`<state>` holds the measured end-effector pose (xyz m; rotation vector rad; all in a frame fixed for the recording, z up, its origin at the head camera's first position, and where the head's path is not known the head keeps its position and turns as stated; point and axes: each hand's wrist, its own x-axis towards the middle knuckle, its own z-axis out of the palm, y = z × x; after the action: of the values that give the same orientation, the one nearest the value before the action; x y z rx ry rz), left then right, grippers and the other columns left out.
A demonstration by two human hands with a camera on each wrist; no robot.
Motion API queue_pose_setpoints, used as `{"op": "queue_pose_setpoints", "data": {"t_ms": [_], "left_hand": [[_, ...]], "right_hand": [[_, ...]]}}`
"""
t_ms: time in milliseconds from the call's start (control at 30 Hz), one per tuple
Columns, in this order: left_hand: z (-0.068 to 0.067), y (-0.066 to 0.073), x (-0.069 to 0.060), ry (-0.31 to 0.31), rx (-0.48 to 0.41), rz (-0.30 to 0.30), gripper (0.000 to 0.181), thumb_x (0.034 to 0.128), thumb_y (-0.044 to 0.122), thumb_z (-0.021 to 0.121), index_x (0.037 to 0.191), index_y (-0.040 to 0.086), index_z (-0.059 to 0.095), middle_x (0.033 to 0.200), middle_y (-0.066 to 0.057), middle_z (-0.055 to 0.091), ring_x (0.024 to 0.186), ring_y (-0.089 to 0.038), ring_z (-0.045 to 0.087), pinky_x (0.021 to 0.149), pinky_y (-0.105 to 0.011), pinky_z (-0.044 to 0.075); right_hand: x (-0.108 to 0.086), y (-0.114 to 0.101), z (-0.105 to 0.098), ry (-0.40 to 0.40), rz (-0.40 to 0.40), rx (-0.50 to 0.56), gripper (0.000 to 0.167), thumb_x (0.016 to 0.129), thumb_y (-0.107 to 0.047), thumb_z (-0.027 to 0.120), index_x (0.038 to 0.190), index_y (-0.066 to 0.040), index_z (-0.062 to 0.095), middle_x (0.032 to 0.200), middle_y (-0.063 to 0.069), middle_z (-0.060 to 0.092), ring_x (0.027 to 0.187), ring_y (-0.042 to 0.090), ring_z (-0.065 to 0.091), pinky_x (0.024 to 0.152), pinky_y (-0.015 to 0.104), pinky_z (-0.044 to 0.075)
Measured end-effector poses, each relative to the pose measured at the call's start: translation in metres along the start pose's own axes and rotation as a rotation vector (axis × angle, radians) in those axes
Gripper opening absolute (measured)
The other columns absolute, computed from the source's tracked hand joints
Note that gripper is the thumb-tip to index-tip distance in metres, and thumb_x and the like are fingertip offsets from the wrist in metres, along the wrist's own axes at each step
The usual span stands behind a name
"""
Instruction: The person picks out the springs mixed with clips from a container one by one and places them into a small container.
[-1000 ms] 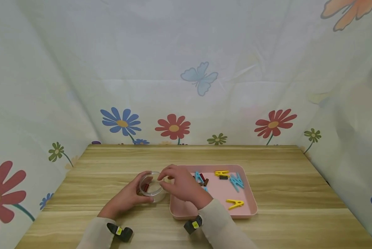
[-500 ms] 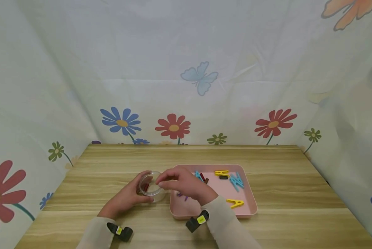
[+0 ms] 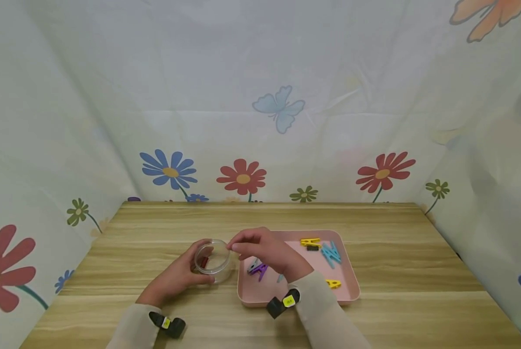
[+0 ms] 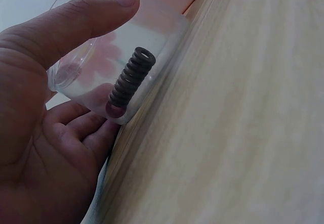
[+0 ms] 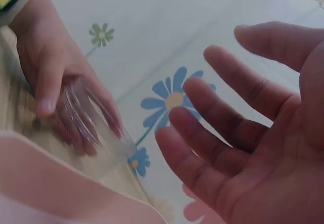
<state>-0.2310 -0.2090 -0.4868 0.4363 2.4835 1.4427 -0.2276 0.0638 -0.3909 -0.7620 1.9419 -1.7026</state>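
My left hand [image 3: 177, 277] holds a clear round jar [image 3: 222, 276] on the table, thumb on one side and fingers round the other. The jar's mouth is uncovered. Through its wall in the left wrist view, a dark coil spring [image 4: 131, 77] and a dark red piece [image 4: 115, 110] show near the bottom. To the right of the jar, my right hand [image 3: 269, 252] hovers above the left part of a pink tray [image 3: 353, 274]. Its fingers are spread and loosely bent in the right wrist view, with nothing between them.
Inside the tray lie a purple clothespin [image 3: 259, 271], blue clothespins [image 3: 331, 254], a yellow clothespin [image 3: 310, 242] and a black spring [image 3: 312, 248]. Another yellow clothespin [image 3: 334, 284] is partly behind my right sleeve. A floral cloth [image 3: 282, 145] hangs behind the wooden table [image 3: 391, 252].
My right hand has moved from over the jar's mouth to the right, above the tray, uncovering the purple clothespin. My left hand and the jar have stayed in place.
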Motion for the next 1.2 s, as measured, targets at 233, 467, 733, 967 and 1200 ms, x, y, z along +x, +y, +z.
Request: {"op": "queue_pose_setpoints", "data": {"t_ms": [233, 467, 733, 967, 1200], "left_hand": [[0.0, 0.0, -0.001, -0.007, 0.005, 0.015, 0.09, 0.075, 0.031, 0.084, 0.146, 0.029, 0.028, 0.151, -0.015, 0.042, 0.136, -0.035, 0.045, 0.112, -0.055, 0.034], [0.0, -0.001, 0.0, -0.005, 0.0, -0.004, 0.091, 0.0738, 0.032, 0.084, 0.145, 0.033, 0.028, 0.151, -0.012, 0.042, 0.137, -0.033, 0.044, 0.113, -0.053, 0.033], [0.0, -0.001, 0.001, 0.004, -0.01, -0.018, 0.091, 0.0717, 0.032, 0.086, 0.144, 0.035, 0.03, 0.151, -0.01, 0.042, 0.136, -0.031, 0.045, 0.113, -0.052, 0.033], [0.001, 0.0, 0.0, -0.004, 0.008, 0.004, 0.091, 0.0732, 0.032, 0.085, 0.145, 0.03, 0.029, 0.151, -0.014, 0.041, 0.136, -0.035, 0.044, 0.112, -0.054, 0.033], [0.0, 0.0, -0.001, -0.005, 0.01, 0.001, 0.091, 0.0729, 0.032, 0.085, 0.145, 0.03, 0.029, 0.151, -0.013, 0.041, 0.136, -0.034, 0.045, 0.112, -0.053, 0.033]], "right_hand": [[-0.002, 0.0, -0.006, 0.082, 0.052, -0.177, 0.017, 0.096, -0.03, 0.061, 0.105, -0.02, 0.071, 0.11, 0.0, 0.068, 0.099, 0.027, 0.061, 0.086, 0.034, 0.053], [-0.005, -0.001, -0.015, 0.13, 0.058, -0.251, 0.016, 0.096, -0.033, 0.06, 0.104, -0.023, 0.071, 0.111, 0.001, 0.068, 0.094, 0.018, 0.059, 0.082, 0.032, 0.052], [-0.006, 0.004, -0.023, 0.194, 0.113, -0.253, 0.019, 0.093, -0.038, 0.063, 0.104, -0.025, 0.07, 0.108, -0.001, 0.066, 0.077, 0.016, 0.053, 0.059, 0.027, 0.046], [-0.005, 0.009, -0.027, 0.227, 0.13, -0.265, 0.016, 0.093, -0.038, 0.064, 0.103, -0.028, 0.07, 0.105, -0.002, 0.067, 0.057, 0.017, 0.046, 0.047, 0.028, 0.042], [-0.005, 0.011, -0.029, 0.258, 0.172, -0.293, 0.021, 0.092, -0.037, 0.065, 0.107, -0.023, 0.07, 0.105, -0.004, 0.067, 0.081, 0.029, 0.062, 0.064, 0.047, 0.056]]}}
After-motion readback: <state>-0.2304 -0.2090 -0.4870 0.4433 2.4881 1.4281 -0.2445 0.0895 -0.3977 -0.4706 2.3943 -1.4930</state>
